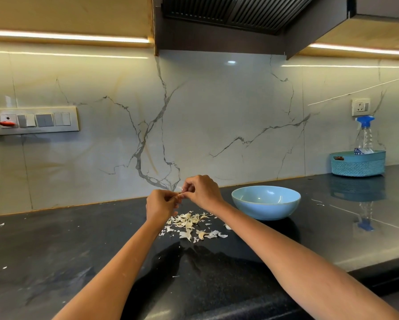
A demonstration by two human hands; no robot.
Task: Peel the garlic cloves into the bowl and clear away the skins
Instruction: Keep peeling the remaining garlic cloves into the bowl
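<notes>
Both hands up over the worktop (pixel 55 250), working one clove (pixel 179 194) between them. Left hand (pixel 160 204) has its grip pinched on the clove. Right hand (pixel 202 191) pinches at its tip, looks like it's pulling skin off; the clove is mostly hidden by fingers, so can't tell how bare it is.

Progress, judged from the layout:
- Peeling is well underway: a loose pile of skins (pixel 191 225) sits on the worktop right below the hands, with stray flakes scattered left and toward the front edge.
- Can't confirm any unpeeled cloves left. One or two thicker pieces in the pile might be cloves, too small to tell.
- Skins not cleared yet. That whole step remains.

Containers:
- Bowl (pixel 266 202), light blue, just right of the hands and pile. The visible inner wall is bare; the bottom is hidden by the near rim, so peeled count is unknown.
- Basket (pixel 358 163), teal, far right against the backsplash, well apart from the work. Holds a spray bottle (pixel 364 135) with a blue head, plus something dark at its left edge.
</notes>
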